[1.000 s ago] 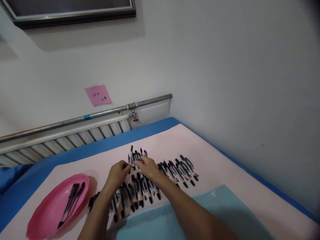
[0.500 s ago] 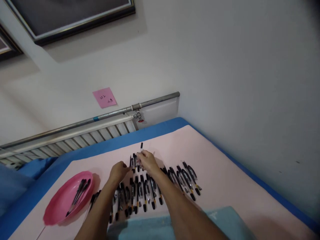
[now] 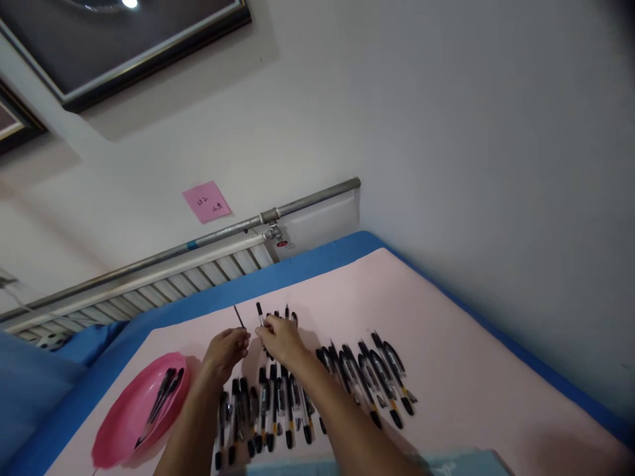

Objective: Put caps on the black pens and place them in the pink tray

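Pinched in my left hand (image 3: 227, 350) is a thin black pen refill (image 3: 239, 316), its far end pointing up and away from me. My right hand (image 3: 282, 340) grips a clear pen barrel (image 3: 259, 311) with a black end, just right of the refill. Several pen parts lie partly hidden under and behind my right hand. Nearer to me, a row of clear pens with black caps (image 3: 272, 403) spreads between my forearms. Another group of pens (image 3: 370, 373) lies to the right of my right forearm.
A pink oval bowl (image 3: 112, 423) at the left holds a few dark pens or refills (image 3: 159, 404). Pale pink sheeting (image 3: 456, 370) covers the blue table cover (image 3: 332, 251). Behind stand a radiator (image 3: 208, 272) and a pipe (image 3: 317, 197). Light-blue cloth (image 3: 292, 468) is at the near edge.
My left hand has drawn left and now holds up the refill. My right hand has shifted slightly left with the pen barrel. The view has tilted slightly.
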`<action>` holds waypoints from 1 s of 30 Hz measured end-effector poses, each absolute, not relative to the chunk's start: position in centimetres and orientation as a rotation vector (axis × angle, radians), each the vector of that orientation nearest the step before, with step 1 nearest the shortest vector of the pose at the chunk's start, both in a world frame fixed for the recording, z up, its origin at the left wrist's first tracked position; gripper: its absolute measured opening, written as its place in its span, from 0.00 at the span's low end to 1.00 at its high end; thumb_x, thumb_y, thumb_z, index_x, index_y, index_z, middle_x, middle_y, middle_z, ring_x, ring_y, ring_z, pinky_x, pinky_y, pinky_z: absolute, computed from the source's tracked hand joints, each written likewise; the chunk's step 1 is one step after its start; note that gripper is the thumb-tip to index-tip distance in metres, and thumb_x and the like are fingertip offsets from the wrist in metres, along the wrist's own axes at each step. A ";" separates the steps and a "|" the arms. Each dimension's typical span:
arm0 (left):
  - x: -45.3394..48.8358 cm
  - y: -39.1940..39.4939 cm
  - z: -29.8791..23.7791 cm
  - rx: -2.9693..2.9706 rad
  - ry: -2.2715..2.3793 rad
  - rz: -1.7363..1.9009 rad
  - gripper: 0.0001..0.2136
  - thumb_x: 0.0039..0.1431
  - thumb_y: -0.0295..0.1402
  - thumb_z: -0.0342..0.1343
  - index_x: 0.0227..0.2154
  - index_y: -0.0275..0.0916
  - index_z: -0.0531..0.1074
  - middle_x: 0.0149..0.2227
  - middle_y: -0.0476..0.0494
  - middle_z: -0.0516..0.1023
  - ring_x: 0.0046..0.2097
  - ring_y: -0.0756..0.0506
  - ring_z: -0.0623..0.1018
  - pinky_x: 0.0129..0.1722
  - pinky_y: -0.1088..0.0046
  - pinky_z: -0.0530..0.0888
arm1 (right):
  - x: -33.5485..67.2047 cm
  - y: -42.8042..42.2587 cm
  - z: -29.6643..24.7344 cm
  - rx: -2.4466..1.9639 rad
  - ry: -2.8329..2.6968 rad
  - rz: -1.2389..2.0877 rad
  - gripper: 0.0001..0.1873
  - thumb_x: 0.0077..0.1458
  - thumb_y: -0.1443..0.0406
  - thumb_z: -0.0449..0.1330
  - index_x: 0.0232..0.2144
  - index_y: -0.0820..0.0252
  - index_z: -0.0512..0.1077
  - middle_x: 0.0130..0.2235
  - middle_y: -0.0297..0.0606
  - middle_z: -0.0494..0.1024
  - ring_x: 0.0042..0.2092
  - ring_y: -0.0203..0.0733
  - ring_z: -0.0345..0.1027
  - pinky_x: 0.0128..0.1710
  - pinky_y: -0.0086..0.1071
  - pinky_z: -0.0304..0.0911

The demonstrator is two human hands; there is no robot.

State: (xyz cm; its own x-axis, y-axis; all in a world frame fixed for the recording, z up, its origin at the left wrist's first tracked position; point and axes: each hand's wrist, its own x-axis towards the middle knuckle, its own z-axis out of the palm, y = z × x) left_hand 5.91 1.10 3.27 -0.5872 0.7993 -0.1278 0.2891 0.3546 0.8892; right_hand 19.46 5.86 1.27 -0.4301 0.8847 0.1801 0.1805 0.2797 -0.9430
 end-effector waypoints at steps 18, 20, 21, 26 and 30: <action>4.6 -2.4 2.8 0.378 1.182 1.806 0.07 0.50 0.20 0.53 0.32 0.35 0.71 0.26 0.44 0.77 0.33 0.47 0.78 0.33 0.71 0.75 | 20.7 3.8 2.3 -0.807 -2.530 0.728 0.12 0.52 0.62 0.50 0.33 0.56 0.73 0.31 0.35 0.76 0.33 0.37 0.66 0.27 0.25 0.49; 4.7 -2.4 2.7 0.401 1.198 1.803 0.07 0.50 0.20 0.53 0.32 0.34 0.71 0.26 0.43 0.77 0.31 0.47 0.78 0.32 0.71 0.75 | 20.9 3.7 2.4 -0.794 -2.550 0.720 0.12 0.53 0.63 0.50 0.33 0.56 0.72 0.30 0.34 0.75 0.32 0.36 0.65 0.26 0.25 0.48; 4.7 -2.3 2.6 0.410 1.205 1.800 0.07 0.50 0.21 0.53 0.32 0.34 0.71 0.26 0.43 0.77 0.31 0.47 0.78 0.32 0.71 0.75 | 21.1 3.7 2.5 -0.787 -2.558 0.713 0.12 0.53 0.63 0.50 0.33 0.56 0.72 0.30 0.34 0.75 0.31 0.35 0.65 0.26 0.25 0.47; 4.9 -1.9 2.5 0.428 1.229 1.781 0.07 0.50 0.21 0.53 0.33 0.34 0.71 0.27 0.44 0.77 0.31 0.48 0.78 0.31 0.73 0.74 | 21.4 3.9 2.5 -0.772 -2.537 0.688 0.11 0.53 0.64 0.50 0.30 0.56 0.72 0.29 0.33 0.75 0.30 0.35 0.64 0.26 0.25 0.46; 4.9 -1.6 2.4 0.451 1.237 1.743 0.07 0.48 0.22 0.55 0.33 0.34 0.71 0.27 0.44 0.77 0.30 0.48 0.78 0.31 0.72 0.75 | 21.5 4.1 2.3 -0.801 -2.506 0.665 0.09 0.51 0.64 0.52 0.29 0.54 0.73 0.28 0.32 0.75 0.30 0.36 0.64 0.26 0.27 0.45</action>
State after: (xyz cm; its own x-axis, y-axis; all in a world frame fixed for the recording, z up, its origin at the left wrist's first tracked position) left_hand 4.87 -1.63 2.37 -0.5085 0.8368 -0.2031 -0.4682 -0.0707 0.8808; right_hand 21.50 4.07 2.28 -0.7435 0.6222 0.2450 0.4190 0.7190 -0.5545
